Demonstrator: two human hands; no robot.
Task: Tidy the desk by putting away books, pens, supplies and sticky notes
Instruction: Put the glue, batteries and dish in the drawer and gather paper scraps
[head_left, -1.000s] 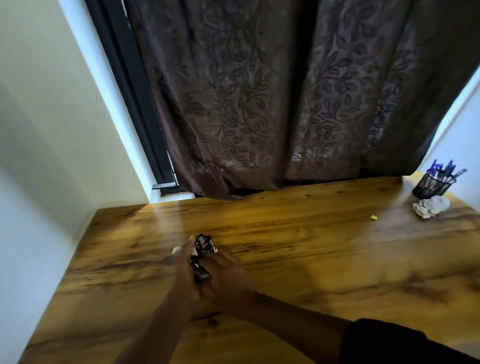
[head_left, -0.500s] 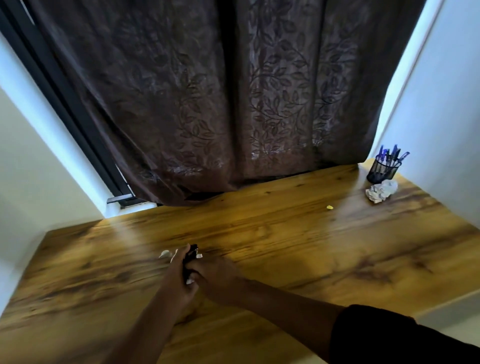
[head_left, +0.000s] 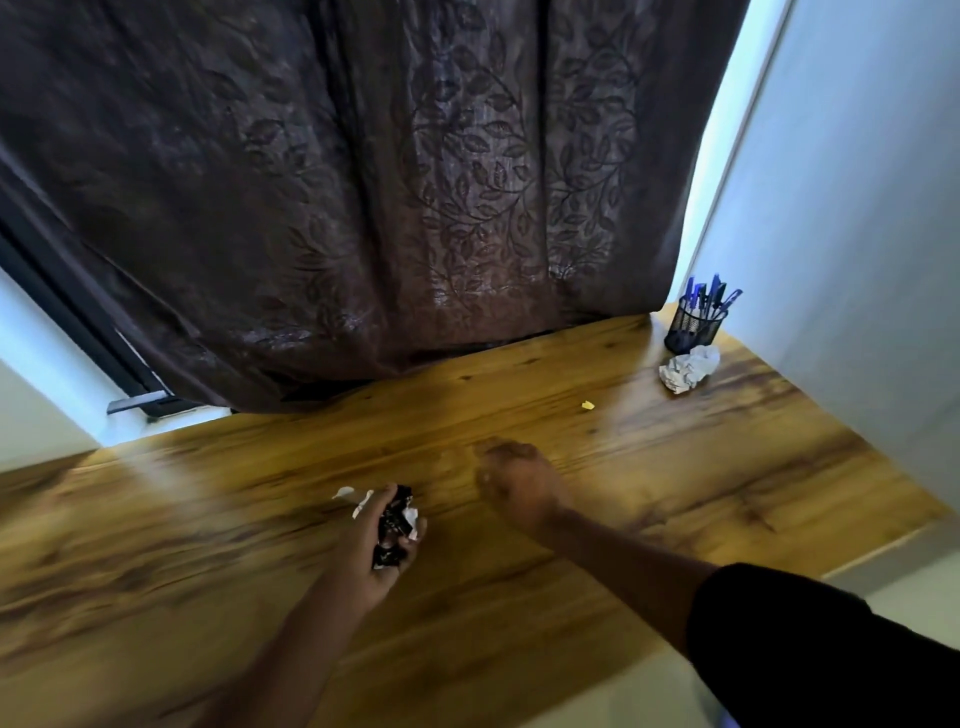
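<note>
Big dark curtain (head_left: 363, 182) with a leaf pattern fills the upper frame, hanging down to the back edge of the wooden desk (head_left: 675, 493), which spreads across the whole lower half. At lower right a black sleeve (head_left: 810, 639) leads to a bare forearm reaching up toward the centre. There's the right hand (head_left: 511, 475), just right of centre over the wood, blurred, fingers loosely curled and nothing in them that I can see. Left hand (head_left: 371, 548), low centre, is wrapped round a crumpled wad of black and white wrappers (head_left: 395, 525), fingers curled about it, scraps poking out past the fingertips. Over at the right, near the wall, a black mesh cup (head_left: 693, 327) stands full of blue pens (head_left: 709, 296), and a crumpled white paper ball (head_left: 688, 368) lies just in front of it, touching or nearly so. Smallest of all, a yellow scrap (head_left: 587, 406) sits alone on the wood, between the right hand and the ball.
</note>
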